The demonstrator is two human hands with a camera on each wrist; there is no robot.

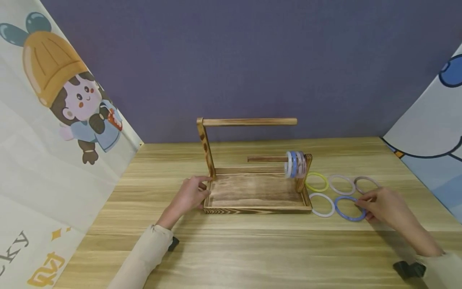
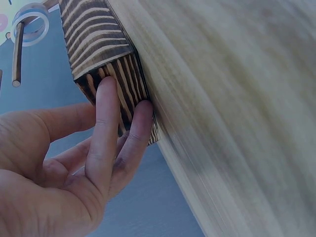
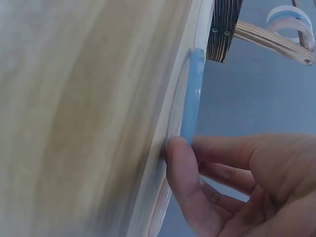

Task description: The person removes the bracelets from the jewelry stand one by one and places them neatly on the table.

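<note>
A wooden rack [image 1: 258,210] with a tray base and two horizontal bars stands mid-table. My left hand [image 1: 191,193] holds its left end, fingers against the outer wall [image 2: 131,81] and at the rim. Several white, blue and brownish bangles hang on the lower bar [image 1: 267,159], close to its right post. On the table to the right, my right hand [image 1: 386,208] pinches the edge of a blue bangle [image 1: 345,218] between thumb and fingers. In the right wrist view this blue bangle [image 3: 192,98] looks nearly edge-on, low against the tabletop.
Near the blue bangle lie a white bangle [image 1: 322,215], a yellow one [image 1: 317,190], a pale pink one [image 1: 341,193] and a brownish one [image 1: 365,178]. The upper bar [image 1: 249,121] overhangs the tray. Behind the table rises a dark wall [image 1: 252,60]; printed sheets hang at both sides.
</note>
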